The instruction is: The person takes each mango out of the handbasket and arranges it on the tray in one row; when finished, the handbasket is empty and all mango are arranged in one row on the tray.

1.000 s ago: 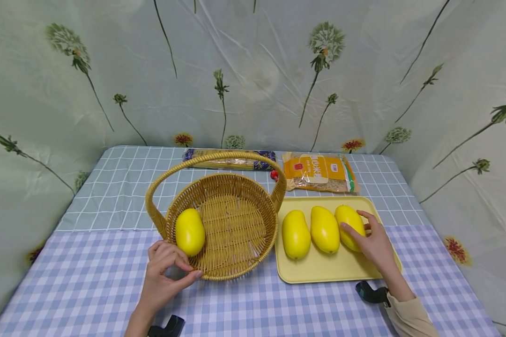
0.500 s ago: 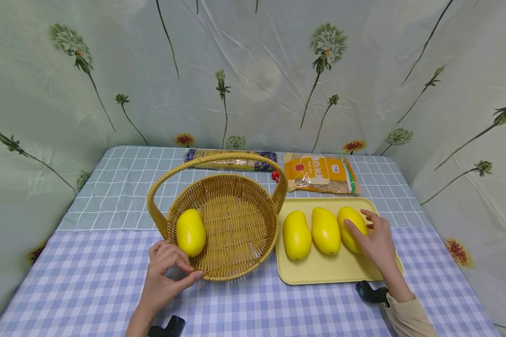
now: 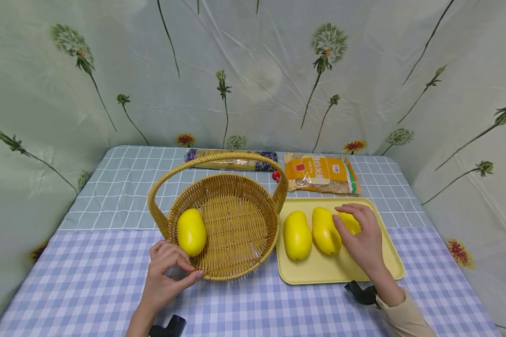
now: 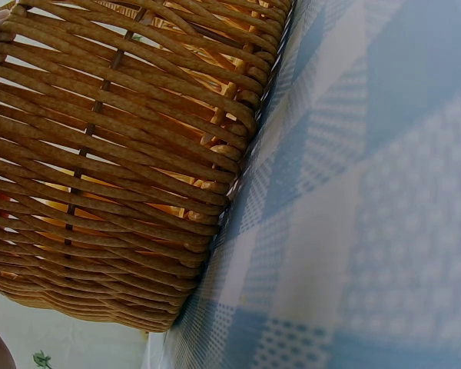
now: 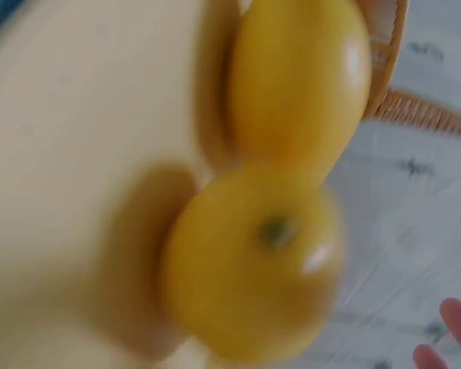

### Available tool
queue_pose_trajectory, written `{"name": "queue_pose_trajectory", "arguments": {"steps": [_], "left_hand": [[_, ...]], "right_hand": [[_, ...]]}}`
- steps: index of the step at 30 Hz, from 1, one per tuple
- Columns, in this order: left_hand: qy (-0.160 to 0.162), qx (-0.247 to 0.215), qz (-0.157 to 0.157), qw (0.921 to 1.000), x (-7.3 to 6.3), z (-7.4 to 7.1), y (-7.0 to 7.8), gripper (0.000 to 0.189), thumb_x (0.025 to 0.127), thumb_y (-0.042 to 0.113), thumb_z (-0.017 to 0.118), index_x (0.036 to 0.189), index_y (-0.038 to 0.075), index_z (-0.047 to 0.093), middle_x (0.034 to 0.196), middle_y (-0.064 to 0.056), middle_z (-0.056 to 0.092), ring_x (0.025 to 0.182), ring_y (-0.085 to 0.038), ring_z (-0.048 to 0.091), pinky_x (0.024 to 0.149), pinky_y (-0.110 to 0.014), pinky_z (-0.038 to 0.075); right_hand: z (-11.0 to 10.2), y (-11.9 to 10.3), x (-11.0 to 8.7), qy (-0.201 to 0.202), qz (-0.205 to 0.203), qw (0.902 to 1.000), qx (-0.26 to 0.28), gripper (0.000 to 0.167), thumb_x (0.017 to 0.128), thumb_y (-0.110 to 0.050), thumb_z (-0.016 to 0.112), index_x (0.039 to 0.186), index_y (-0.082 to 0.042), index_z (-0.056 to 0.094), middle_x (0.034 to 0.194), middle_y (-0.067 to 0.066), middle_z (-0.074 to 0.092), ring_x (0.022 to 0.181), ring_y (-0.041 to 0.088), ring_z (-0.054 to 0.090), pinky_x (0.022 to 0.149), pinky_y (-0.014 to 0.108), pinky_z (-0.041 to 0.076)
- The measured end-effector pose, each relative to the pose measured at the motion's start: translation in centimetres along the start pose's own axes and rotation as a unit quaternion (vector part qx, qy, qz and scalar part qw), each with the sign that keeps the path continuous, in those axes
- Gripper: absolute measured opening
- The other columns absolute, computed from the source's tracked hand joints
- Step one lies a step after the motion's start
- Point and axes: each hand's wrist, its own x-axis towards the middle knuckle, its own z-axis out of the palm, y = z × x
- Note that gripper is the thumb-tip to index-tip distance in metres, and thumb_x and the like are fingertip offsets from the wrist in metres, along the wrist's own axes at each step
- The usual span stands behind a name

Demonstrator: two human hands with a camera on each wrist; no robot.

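Observation:
My left hand point(image 3: 164, 269) pinches the near-left rim of a wicker basket point(image 3: 236, 229) with a tall arched handle. One yellow mango point(image 3: 191, 232) lies inside, against the basket's left wall. On the pale yellow tray point(image 3: 316, 274) are the left mango point(image 3: 297, 235), the middle mango point(image 3: 326, 230) and the right mango point(image 3: 348, 223). Over the right mango hovers my right hand point(image 3: 364, 238), hiding much of it; thumb and fingers are spread apart with nothing between them, by the middle mango. In the right wrist view the fingers point(image 5: 457, 315) stand apart from the mangoes. The left wrist view shows basket weave point(image 4: 115, 154).
Behind the basket lies a long packet of what looks like noodles point(image 3: 236, 159). An orange bag of grain point(image 3: 322, 173) sits behind the tray. A small red object point(image 3: 276, 176) shows beside the basket handle. Checked cloth point(image 3: 88, 276) covers the table; a printed curtain point(image 3: 261, 79) hangs behind.
My right hand has shifted left from the right mango's right side to above it, toward the middle mango. The mangoes stay in place on the tray, and my left hand keeps its grip.

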Motion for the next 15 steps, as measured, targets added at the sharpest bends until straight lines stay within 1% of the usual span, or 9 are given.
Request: {"name": "queue_pose_trajectory", "arguments": {"steps": [4,7,9,13,15], "left_hand": [[0.003,0.002,0.003,1.0000,0.0,0.0,-0.1,0.032,0.078,0.036,0.078,0.065,0.013,0.060,0.069,0.004,0.056,0.073,-0.013,0.047,0.094,-0.037,0.017],[0.003,0.000,0.006,1.0000,0.0,0.0,-0.1,0.031,0.079,0.036,0.078,0.065,0.013,0.060,0.069,0.003,0.056,0.073,-0.013,0.047,0.094,-0.037,0.017],[0.002,-0.002,0.006,1.0000,0.0,0.0,-0.1,0.031,0.079,0.035,0.078,0.065,0.013,0.060,0.069,0.003,0.056,0.073,-0.013,0.047,0.094,-0.037,0.017],[0.002,-0.003,0.006,1.0000,0.0,0.1,-0.1,0.031,0.079,0.035,0.078,0.065,0.013,0.060,0.069,0.003,0.056,0.072,-0.013,0.047,0.094,-0.037,0.018],[0.002,-0.004,0.006,1.0000,0.0,0.1,-0.1,0.031,0.078,0.034,0.078,0.065,0.013,0.060,0.069,0.003,0.056,0.072,-0.013,0.047,0.094,-0.037,0.018]], "right_hand": [[1.3,-2.2,0.9,-0.010,-0.045,0.9982,0.038,0.025,0.074,0.007,0.075,0.096,-0.003,0.070,0.101,0.010,0.060,0.095,0.025,0.054,0.080,0.024,0.036],[2.4,-4.0,1.5,-0.015,-0.077,0.9942,0.073,0.022,0.074,0.004,0.075,0.094,-0.005,0.071,0.098,0.007,0.063,0.090,0.022,0.056,0.073,0.026,0.039],[3.1,-5.1,1.9,-0.019,-0.099,0.9902,0.096,0.018,0.075,0.000,0.075,0.092,-0.007,0.072,0.095,0.004,0.065,0.087,0.020,0.058,0.069,0.026,0.040],[4.5,-7.1,2.5,-0.038,-0.153,0.9797,0.124,0.007,0.083,-0.013,0.070,0.090,-0.011,0.071,0.088,-0.003,0.067,0.078,0.014,0.059,0.062,0.025,0.042],[5.1,-7.9,2.8,-0.047,-0.180,0.9735,0.134,0.009,0.088,-0.019,0.067,0.089,-0.012,0.071,0.086,-0.004,0.067,0.073,0.012,0.059,0.059,0.024,0.042]]}}
